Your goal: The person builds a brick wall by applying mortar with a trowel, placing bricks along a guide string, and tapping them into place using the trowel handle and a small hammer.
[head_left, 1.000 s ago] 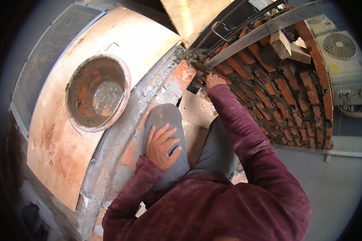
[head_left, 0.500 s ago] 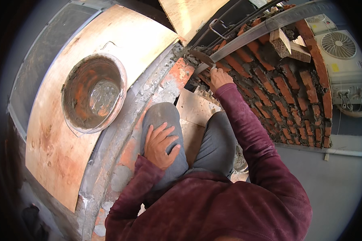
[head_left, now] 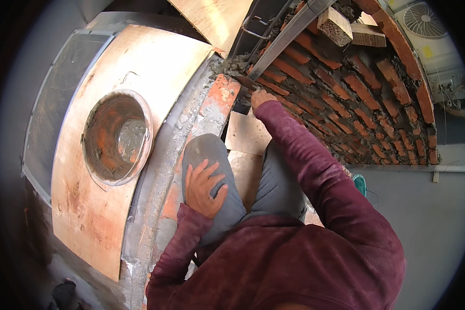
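My right hand (head_left: pixel 262 99) is closed round the handle of a trowel (head_left: pixel 247 82). The trowel's dark blade lies beside the end of an orange brick ledge (head_left: pixel 226 93), close to a lump of grey mortar (head_left: pixel 233 66) and the lower end of a metal straightedge (head_left: pixel 289 40). A wall of rough red bricks (head_left: pixel 341 103) with mortar joints rises just right of that hand. My left hand (head_left: pixel 205 190) rests flat on my left knee, fingers spread, holding nothing.
Left of the ledge, a mortar-stained bucket (head_left: pixel 90 139) with wet mortar inside stands on a plywood sheet (head_left: pixel 88 227). Two timber offcuts (head_left: pixel 336 27) sit by the brick wall's top. An air-conditioner unit (head_left: pixel 423 23) is beyond, and a green container (head_left: pixel 360 183) shows behind my right arm.
The view has shifted, with the bucket lower in it. My right hand has drawn the trowel slightly nearer the brick ledge's end. My left hand stays on the knee.
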`<state>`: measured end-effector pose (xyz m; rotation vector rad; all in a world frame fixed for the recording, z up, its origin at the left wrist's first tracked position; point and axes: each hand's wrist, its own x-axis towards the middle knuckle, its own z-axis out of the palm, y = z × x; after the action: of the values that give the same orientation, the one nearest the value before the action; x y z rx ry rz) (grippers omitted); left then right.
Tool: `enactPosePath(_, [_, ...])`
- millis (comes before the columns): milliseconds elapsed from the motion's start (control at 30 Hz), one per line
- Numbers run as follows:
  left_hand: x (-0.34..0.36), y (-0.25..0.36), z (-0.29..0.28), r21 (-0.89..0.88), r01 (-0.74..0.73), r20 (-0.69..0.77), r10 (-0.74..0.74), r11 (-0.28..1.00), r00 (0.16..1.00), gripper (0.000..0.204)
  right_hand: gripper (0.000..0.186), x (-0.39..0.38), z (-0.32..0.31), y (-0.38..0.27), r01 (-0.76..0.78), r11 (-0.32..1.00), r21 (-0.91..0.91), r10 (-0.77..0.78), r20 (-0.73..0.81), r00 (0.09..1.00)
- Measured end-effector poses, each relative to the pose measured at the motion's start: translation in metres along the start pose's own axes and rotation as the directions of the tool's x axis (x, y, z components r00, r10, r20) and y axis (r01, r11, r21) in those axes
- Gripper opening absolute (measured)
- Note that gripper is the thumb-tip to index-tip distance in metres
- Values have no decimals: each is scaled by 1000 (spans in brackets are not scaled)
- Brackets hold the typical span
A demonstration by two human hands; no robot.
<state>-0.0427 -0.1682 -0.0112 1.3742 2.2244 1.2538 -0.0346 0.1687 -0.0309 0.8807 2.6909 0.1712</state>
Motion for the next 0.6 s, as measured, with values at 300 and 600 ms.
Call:
enactPosePath(300, [2,2,1,30,31,-3,-30,999,1000,23,36,-28,18,-2,-85,988,128,102,-133,986])
enactPosePath(600, [6,8,4,75,25,9,-26,997,1000,24,24,-19,39,-16,-99,961,259,130,-108,986])
